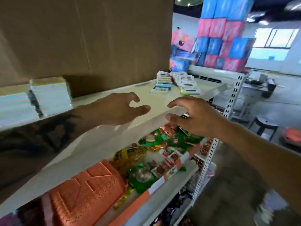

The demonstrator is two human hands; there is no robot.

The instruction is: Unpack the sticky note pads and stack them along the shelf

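Over the white shelf (162,101) we're reaching w/ both hands, neither holding anything. Our left hand (118,108) is coming in from the left, forearm lying low across the shelf's front edge, palm facing right, fingers loosely curled and thumb sticking out toward the other hand. Our right hand (195,116) is coming in from the lower right, arm stretched up diagonally, back of hand toward us, fingers bent and spread, thumb tip just under the front lip. Both are hanging relaxed w/ a gap of bare shelf between them; they aren't touching each other. We can't tell if either is touching the shelf top, since the frame is blurry.

Sticky note pads (50,97) are sitting stacked at the far left of the shelf, in front of a big cardboard box (84,35), pale striped sides facing us, well left of our left hand and beyond the forearm. A second block is standing just beside it at the picture's left edge.

Further along the shelf, beyond both hands, small packs (162,84) are lying piled and fanned out near the right end. Below, on the next shelf down, snack bags (153,170) in green and yellow are lying beside an orange basket (84,196). Blue and pink packs (223,41) are standing stacked in the background.
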